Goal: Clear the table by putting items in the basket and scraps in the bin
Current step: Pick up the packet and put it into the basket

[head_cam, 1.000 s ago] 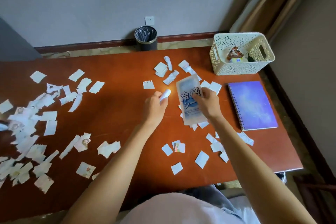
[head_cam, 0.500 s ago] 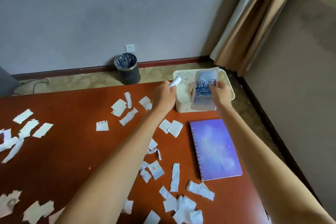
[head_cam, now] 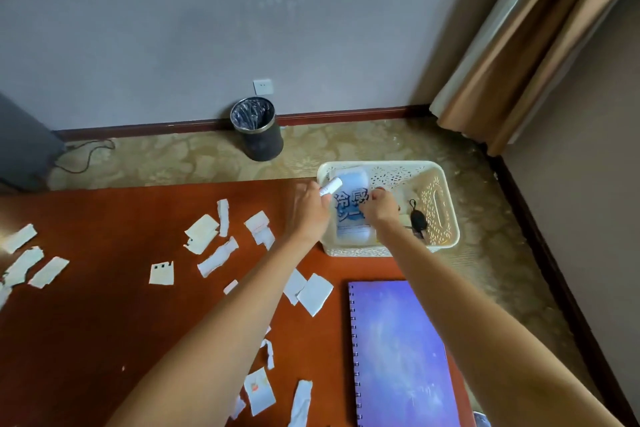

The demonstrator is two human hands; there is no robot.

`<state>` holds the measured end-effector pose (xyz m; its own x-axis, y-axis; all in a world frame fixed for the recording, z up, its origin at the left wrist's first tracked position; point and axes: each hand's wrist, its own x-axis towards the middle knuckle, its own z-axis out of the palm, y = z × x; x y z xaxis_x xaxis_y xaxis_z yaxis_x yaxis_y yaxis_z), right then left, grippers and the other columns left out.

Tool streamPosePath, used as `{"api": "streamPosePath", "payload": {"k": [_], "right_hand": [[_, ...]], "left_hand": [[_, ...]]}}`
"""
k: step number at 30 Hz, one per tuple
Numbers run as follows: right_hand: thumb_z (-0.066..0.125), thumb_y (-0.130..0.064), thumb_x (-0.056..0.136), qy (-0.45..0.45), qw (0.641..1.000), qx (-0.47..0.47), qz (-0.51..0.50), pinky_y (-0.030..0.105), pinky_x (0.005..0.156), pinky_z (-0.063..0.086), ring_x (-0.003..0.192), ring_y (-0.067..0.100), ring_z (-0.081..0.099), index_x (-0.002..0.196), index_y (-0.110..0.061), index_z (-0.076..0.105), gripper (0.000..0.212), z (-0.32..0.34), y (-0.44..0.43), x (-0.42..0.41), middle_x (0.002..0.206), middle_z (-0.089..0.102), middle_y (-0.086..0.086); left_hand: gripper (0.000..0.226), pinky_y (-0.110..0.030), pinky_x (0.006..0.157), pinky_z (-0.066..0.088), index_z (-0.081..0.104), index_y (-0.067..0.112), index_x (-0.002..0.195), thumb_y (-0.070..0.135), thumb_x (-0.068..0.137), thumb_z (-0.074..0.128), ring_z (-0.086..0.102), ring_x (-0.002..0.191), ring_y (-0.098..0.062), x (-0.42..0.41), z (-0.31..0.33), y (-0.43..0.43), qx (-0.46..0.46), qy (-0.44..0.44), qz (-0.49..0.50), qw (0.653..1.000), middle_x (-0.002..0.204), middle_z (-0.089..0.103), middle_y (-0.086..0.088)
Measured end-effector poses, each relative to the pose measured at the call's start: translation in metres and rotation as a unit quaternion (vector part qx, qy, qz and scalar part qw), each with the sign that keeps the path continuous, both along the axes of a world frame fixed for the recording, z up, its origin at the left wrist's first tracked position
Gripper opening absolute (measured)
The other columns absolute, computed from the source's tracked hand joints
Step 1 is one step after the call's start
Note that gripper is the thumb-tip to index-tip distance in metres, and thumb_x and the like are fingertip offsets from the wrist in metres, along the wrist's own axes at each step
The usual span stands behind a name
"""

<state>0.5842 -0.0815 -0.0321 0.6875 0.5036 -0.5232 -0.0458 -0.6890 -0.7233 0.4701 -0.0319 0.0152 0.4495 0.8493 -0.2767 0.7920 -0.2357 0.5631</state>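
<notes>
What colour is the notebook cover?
The notebook is purple fading to blue, like a cloudy sky; head view.

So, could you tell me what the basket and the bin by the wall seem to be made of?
Basket: probably moulded plastic, matte cream, given its pierced lace-pattern walls and rounded rim. Bin: dark matte body, material unclear; shiny metal-looking rim, glossy crinkled plastic liner.

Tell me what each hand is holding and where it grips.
Left hand grips a small white tube by its lower end; right hand pinches the blue-and-white packet at its right edge.
</notes>
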Motion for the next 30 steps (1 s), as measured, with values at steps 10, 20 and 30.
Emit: {"api": "streamPosePath", "payload": {"k": [10, 20, 30], "right_hand": [[0.041, 0.007, 0.092, -0.032, 0.99, -0.097, 0.095, 0.017, 0.046, 0.031, 0.058, 0.014, 0.04, 0.093, 0.006, 0.054, 0.013, -0.031, 0.017, 0.002, 0.063, 0.036, 0.002], [0.05, -0.008, 0.094, -0.21, 0.922, -0.189, 0.265, 0.021, 0.055, 0.039, 0.081, 0.024, 0.056, 0.083, 0.0, 0.051, 0.013, -0.029, 0.016, -0.005, 0.078, 0.054, 0.007], [0.042, -0.002, 0.095, -0.213, 0.871, -0.241, 0.371, 0.024, 0.067, 0.05, 0.095, 0.026, 0.061, 0.116, 0.004, 0.054, 0.025, -0.028, 0.011, -0.009, 0.092, 0.062, 0.013]], "left_hand": [[0.037, -0.009, 0.042, 0.039, 0.042, 0.003, 0.128, 0.025, 0.102, 0.029, 0.047, 0.092, -0.009, 0.004, -0.021, -0.002, -0.099, -0.075, 0.039, 0.992, 0.122, 0.053, -0.015], [0.037, -0.009, 0.05, 0.039, 0.042, 0.004, 0.128, 0.027, 0.102, 0.03, 0.049, 0.093, -0.009, 0.006, -0.022, -0.004, -0.101, -0.082, 0.05, 0.99, 0.122, 0.054, -0.015], [0.037, -0.011, 0.052, 0.042, 0.042, 0.002, 0.13, 0.024, 0.102, 0.03, 0.053, 0.098, -0.013, 0.008, -0.018, -0.005, -0.092, -0.07, 0.051, 0.992, 0.125, 0.054, -0.016]]}}
